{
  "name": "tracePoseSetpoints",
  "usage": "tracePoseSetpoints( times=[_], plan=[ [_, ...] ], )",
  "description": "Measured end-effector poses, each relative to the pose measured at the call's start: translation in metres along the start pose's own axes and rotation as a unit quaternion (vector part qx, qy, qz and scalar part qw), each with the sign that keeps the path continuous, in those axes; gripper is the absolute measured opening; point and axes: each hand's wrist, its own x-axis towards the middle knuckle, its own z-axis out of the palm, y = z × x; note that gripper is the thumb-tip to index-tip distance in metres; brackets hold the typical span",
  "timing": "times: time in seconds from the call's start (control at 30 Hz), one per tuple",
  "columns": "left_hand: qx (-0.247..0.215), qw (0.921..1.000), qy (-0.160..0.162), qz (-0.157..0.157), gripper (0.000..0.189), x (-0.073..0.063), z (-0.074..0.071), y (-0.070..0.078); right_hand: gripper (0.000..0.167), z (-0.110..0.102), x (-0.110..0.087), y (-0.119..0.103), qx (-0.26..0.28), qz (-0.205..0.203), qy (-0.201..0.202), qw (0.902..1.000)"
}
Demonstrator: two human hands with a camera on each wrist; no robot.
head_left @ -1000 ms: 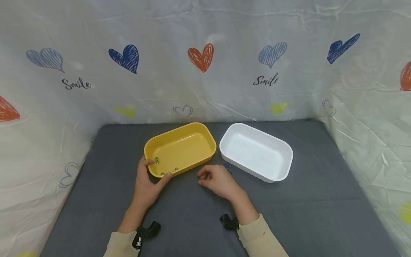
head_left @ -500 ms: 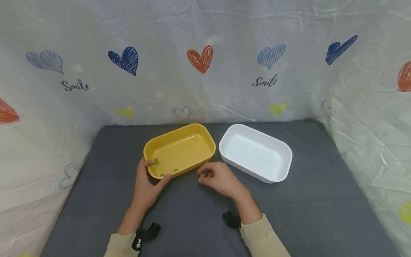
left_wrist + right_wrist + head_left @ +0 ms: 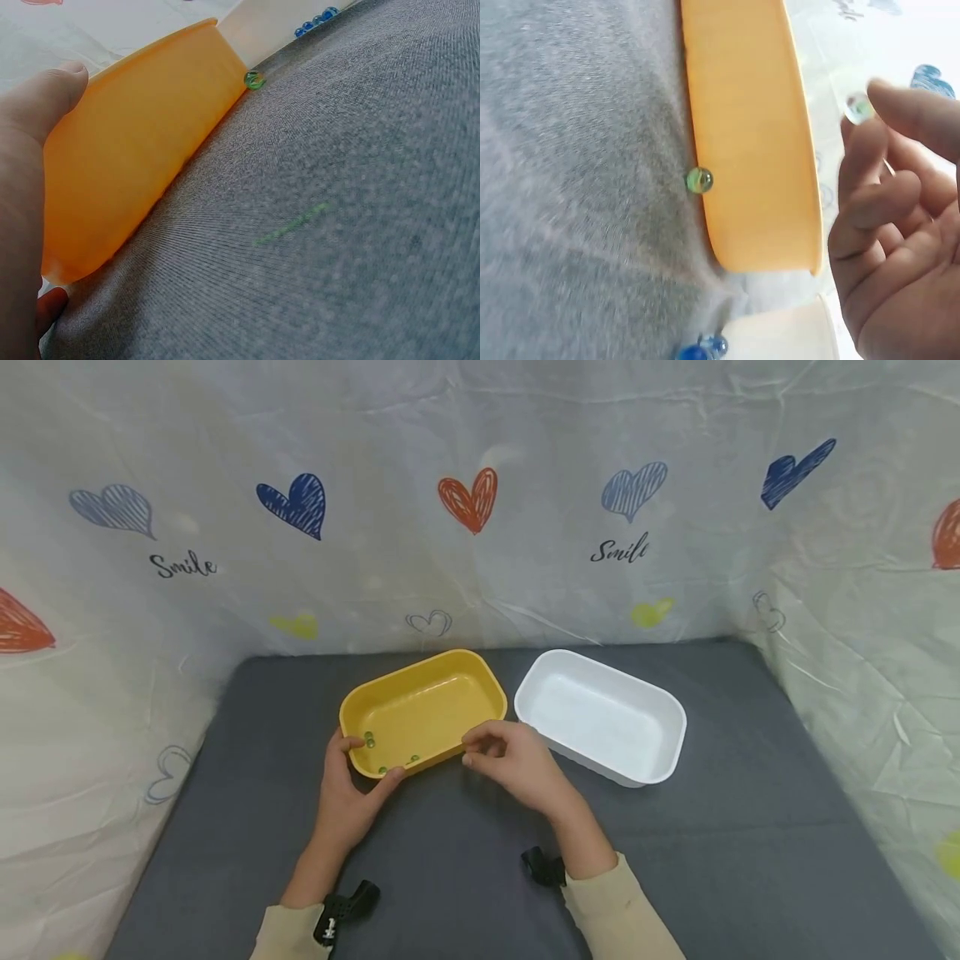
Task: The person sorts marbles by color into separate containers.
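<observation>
My left hand (image 3: 347,797) grips the left end of a yellow tub (image 3: 442,702), thumb on its near rim and fingers round its corner. Several green marbles (image 3: 370,741) lie in that end of the tub. In the right wrist view, my right hand (image 3: 900,217) pinches a clear marble with green in it (image 3: 859,109) between thumb and index finger. The head view puts this hand (image 3: 517,764) at the tub's near rim, hiding the marble. Another green marble (image 3: 700,180) sits on the cloth against the tub's outer wall, also seen in the left wrist view.
A white tub (image 3: 600,714) stands to the right of the yellow one, angled the other way. Several blue marbles (image 3: 316,20) lie on the grey cloth (image 3: 450,877) along its near side, hidden in the head view. A heart-printed curtain (image 3: 540,552) hangs behind.
My right hand has risen a little away from me, up to the yellow tub's near rim. My left hand keeps its grip on the tub.
</observation>
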Motion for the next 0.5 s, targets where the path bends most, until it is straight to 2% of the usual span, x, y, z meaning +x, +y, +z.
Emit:
tracePoseSetpoints(
  times=[0.27,0.5],
  plan=[
    [0.001,1.0000,-0.002,0.006,0.074,0.000,0.001,0.001,0.023,0.006,0.015,0.004,0.062,0.013,0.050,0.9967],
    [-0.003,0.9999,0.001,0.015,0.074,0.000,0.000,-0.001,0.025,0.015,0.022,0.013,0.086,0.015,0.083,0.9927]
  ],
)
